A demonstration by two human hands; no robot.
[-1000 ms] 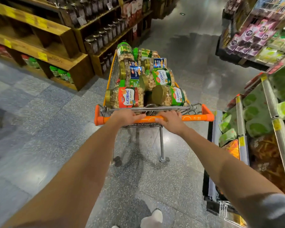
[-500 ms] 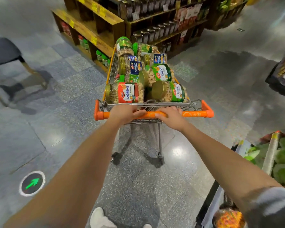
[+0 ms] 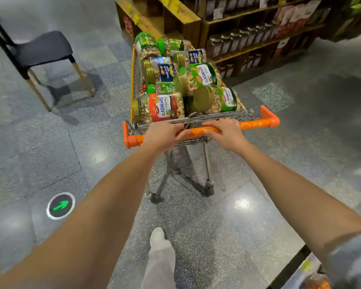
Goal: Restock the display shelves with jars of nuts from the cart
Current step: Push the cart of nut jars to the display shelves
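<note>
Both hands gripped the cart's orange handle (image 3: 256, 123): L hand (image 3: 165, 135) curled over the bar left of centre, R hand (image 3: 225, 133) just beside it, fingers wrapped over the top, thumbs nearly meeting. Wire cart (image 3: 136, 80) stood on grey speckled floor, piled w/ jars of nuts lying on their sides: a red-label cashew jar (image 3: 165, 106) nearest the handle at left, a green-label cashew jar (image 3: 217, 99) beside it at right, more stacked behind. Wooden display shelves (image 3: 248, 44) w/ rows of jars stood just beyond the cart's far end, to the right. Black chair (image 3: 44, 46) at left; green arrow floor marker (image 3: 60, 206) near the L forearm.
</note>
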